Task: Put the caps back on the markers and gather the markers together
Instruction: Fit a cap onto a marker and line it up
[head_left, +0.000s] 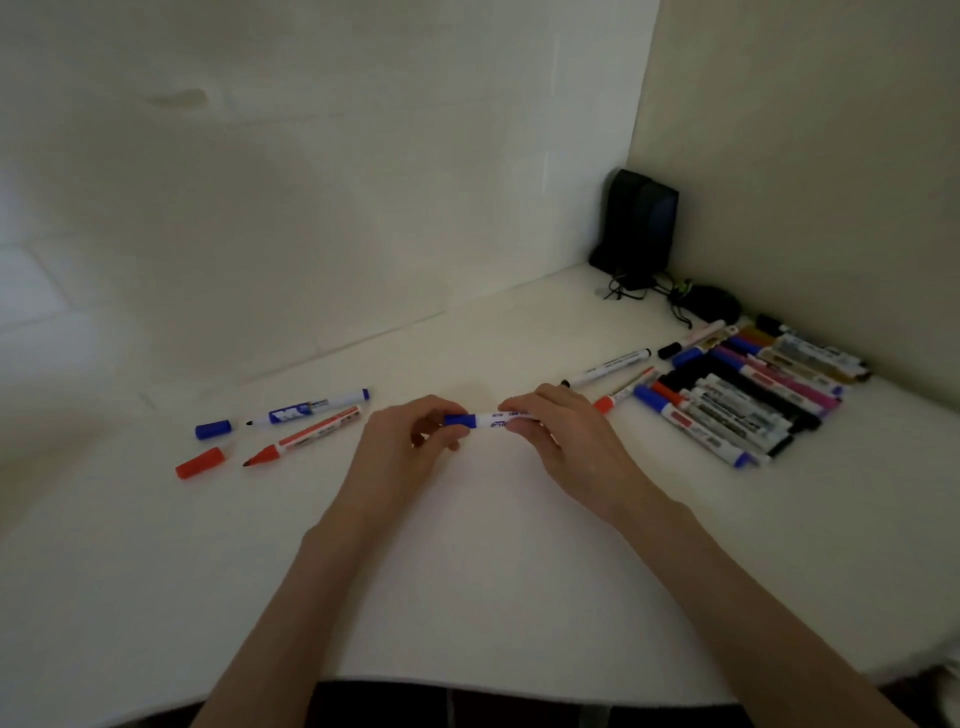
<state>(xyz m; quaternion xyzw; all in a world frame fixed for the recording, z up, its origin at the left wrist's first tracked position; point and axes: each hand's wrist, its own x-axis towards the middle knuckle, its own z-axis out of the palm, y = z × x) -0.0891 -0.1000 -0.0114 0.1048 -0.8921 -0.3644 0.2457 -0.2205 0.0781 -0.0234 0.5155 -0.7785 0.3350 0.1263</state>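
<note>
Both hands hold one blue-and-white marker (493, 419) level above the table. My left hand (410, 441) pinches its blue cap (460, 420); my right hand (561, 431) grips the white barrel. To the left lie an uncapped blue marker (311, 408) with its loose blue cap (214, 429), and an uncapped red marker (304, 436) with its loose red cap (200, 462). A gathered pile of capped markers (748, 395) lies at the right. A black-tipped marker (608, 368) and a thin red-capped marker (623, 392) lie just left of the pile.
The white table (493, 571) ends at a front edge near my forearms. A black device (641, 223) with tangled cables (675, 296) stands in the back right corner. Walls close off the back and right sides.
</note>
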